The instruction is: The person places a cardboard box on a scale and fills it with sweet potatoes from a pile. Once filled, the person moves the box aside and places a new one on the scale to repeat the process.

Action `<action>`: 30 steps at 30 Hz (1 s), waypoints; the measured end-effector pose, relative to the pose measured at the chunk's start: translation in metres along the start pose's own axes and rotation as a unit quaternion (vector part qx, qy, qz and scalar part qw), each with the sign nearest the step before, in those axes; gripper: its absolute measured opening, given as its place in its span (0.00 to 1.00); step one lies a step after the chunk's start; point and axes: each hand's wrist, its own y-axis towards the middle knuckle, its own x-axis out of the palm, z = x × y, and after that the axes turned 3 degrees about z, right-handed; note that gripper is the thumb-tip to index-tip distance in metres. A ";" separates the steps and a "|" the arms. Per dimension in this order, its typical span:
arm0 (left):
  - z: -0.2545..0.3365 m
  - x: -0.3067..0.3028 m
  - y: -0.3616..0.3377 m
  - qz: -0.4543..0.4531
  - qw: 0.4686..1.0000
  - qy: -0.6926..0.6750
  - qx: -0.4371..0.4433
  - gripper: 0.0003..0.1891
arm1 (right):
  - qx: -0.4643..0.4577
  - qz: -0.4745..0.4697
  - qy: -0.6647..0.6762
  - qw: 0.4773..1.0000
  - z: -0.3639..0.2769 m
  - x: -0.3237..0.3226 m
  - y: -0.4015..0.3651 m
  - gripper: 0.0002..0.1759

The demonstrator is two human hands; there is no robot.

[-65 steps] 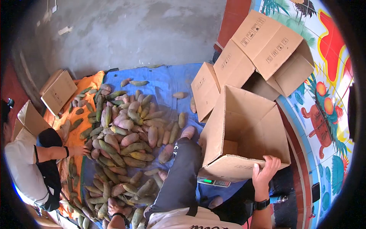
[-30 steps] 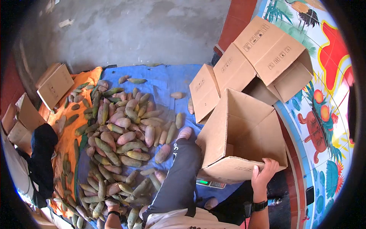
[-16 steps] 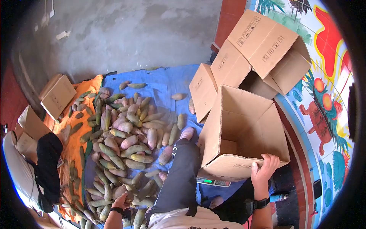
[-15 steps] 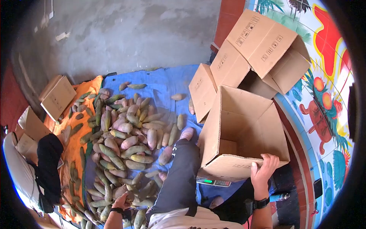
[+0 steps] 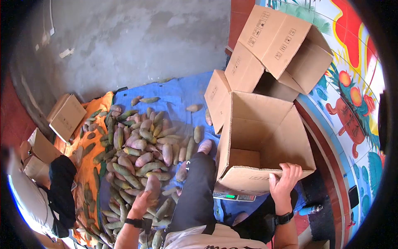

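Note:
My left hand [image 5: 143, 202] is raised over the pile, closed around one pinkish elongated fruit [image 5: 152, 185]. My right hand [image 5: 284, 182] grips the near rim of an open cardboard box [image 5: 265, 137] that rests on a small scale [image 5: 232, 196] with a green display. A large pile of green and pink fruits [image 5: 137, 149] lies on a blue tarp [image 5: 178, 91] left of my dark-trousered leg [image 5: 195, 186]. The box looks empty inside.
More cardboard boxes stand at the upper right [image 5: 282, 45] and at the left [image 5: 66, 116]. Another person [image 5: 37, 195] sits at the left edge by an orange cloth [image 5: 89, 137] with more fruits. A painted wall [image 5: 356, 99] runs along the right.
My left hand has lifted from the near edge of the pile with a pinkish fruit in it. The right hand stays on the box rim. The person at left leaned back.

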 end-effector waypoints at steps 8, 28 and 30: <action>0.099 0.139 -0.042 -0.150 0.976 0.059 0.148 0.33 | -0.008 0.003 0.004 1.000 -0.002 -0.001 0.000 0.25; 0.132 0.321 -0.065 -0.188 0.637 0.361 0.655 0.26 | -0.014 0.007 0.012 1.000 0.002 0.000 -0.005 0.26; 0.130 0.324 -0.063 -0.186 0.632 0.386 0.646 0.25 | -0.017 0.005 0.010 1.000 0.002 -0.001 -0.006 0.26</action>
